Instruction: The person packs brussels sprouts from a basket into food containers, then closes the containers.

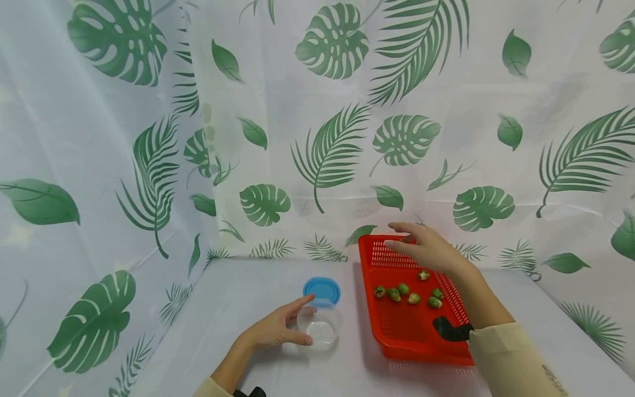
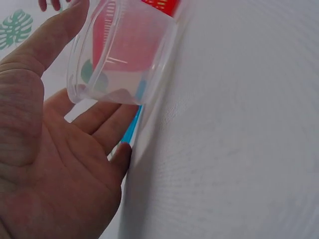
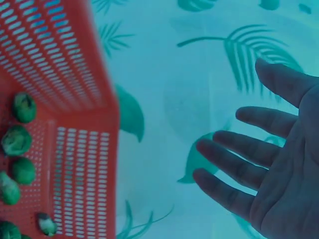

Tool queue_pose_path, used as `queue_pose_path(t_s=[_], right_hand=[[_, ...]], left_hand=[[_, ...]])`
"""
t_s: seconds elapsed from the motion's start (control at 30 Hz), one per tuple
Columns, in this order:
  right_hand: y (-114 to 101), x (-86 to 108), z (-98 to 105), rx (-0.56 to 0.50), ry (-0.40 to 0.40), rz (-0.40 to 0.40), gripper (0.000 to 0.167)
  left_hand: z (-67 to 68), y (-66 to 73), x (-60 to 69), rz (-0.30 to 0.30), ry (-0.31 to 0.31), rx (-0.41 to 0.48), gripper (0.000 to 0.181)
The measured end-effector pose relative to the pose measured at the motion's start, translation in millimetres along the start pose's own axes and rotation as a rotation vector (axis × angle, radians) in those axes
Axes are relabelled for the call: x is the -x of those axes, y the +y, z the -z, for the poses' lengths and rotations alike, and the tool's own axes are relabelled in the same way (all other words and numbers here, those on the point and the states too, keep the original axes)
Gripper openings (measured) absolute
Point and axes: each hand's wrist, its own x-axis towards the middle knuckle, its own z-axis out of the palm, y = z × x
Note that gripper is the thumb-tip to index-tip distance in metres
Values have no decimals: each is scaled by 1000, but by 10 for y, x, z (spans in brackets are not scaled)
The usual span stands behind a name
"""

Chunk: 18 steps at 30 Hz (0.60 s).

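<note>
Well, the counter (image 1: 238, 309) carries a red basket (image 1: 404, 330), broad and shallow, with slotted walls. I judge it light and fairly stiff; its rim would be my place to take hold, with both sides supported so it doesn't flex.

Above the basket's back part hangs my right hand (image 1: 432, 252), fingers spread and holding nothing. To the basket's left is my left hand (image 1: 278, 326), thumb on one side of a clear tub (image 1: 324, 329) and fingers round the other, cupping it; how hard they press I cannot tell. The tub sits between that hand and the basket, mouth upward. It looks like thin plastic: very light, slick, apt to skid or dent if squeezed. I'd hold it low on the wall, gently, leaving the rim free.

Left of the basket too, about level with its middle, lies a blue lid (image 1: 321, 290), flat and probably bendy, best lifted by its edge.

Smallest are the Brussels sprouts (image 1: 394, 295), seven scattered inside the basket. They should be firm, light and ready to roll, with outer leaves that may peel; I'd pinch each round its middle, one at a time.
</note>
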Motion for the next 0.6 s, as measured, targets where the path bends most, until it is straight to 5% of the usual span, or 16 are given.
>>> queue_pose_path(t_s=[0.6], right_hand=[[523,-398,-194,-24,41,-47,55]], left_hand=[[-19,-43,-11,-15,-26,31,99]])
